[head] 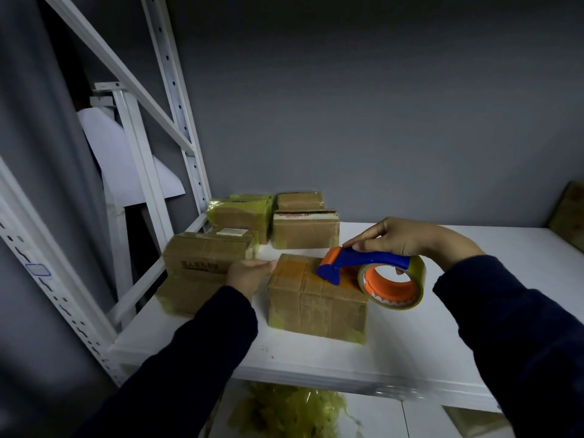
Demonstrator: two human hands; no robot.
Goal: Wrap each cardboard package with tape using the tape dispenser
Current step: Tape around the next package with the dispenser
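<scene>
A white shelf carries a cardboard package near its front edge, with other packages behind it. The tape dispenser touches the package's top, its handle gripped by the right hand. The left hand, fingers extended, touches the package's left side.

A white shelf rests in a perforated metal rack.

Long dark navy sleeves
Both are plain cloth, ending at the wrists just behind the fingers.
</scene>
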